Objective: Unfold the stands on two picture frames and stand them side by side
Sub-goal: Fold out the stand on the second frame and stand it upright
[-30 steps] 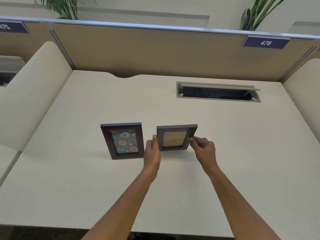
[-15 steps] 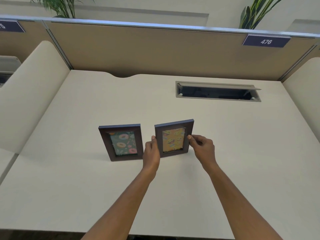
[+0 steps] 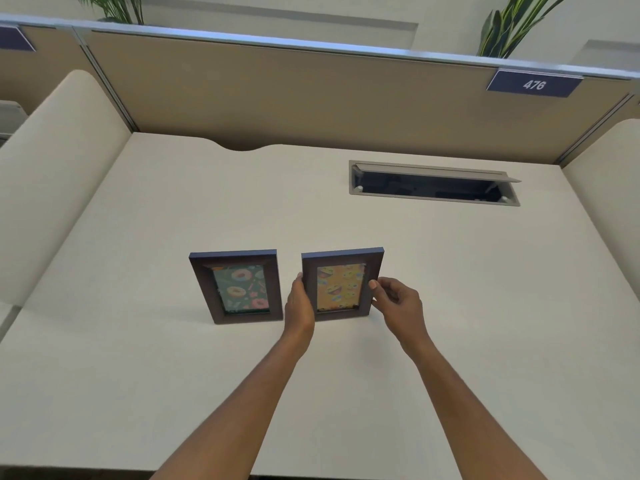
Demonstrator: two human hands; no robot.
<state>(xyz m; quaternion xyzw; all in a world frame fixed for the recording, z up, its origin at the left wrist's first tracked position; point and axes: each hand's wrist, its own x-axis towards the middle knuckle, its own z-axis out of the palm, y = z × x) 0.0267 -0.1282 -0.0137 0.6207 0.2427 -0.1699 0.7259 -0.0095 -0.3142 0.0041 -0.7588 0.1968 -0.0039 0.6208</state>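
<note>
Two dark brown picture frames stand upright side by side on the cream desk (image 3: 346, 393). The left frame (image 3: 239, 287) shows a green doughnut picture and stands alone, untouched. The right frame (image 3: 341, 284) shows an orange emoji picture. My left hand (image 3: 299, 303) presses against its left edge, and the fingertips of my right hand (image 3: 398, 304) pinch its right edge. The stands behind both frames are hidden from view.
An open cable hatch (image 3: 434, 183) is set into the desk at the back right. A tan partition (image 3: 311, 95) with a "476" label (image 3: 535, 84) closes the back. Padded cream dividers (image 3: 52, 174) flank both sides.
The right frame has been tipped from a low, laid-back tilt to nearly upright, next to the left frame. Both hands stayed on its edges. The left frame has not moved.
</note>
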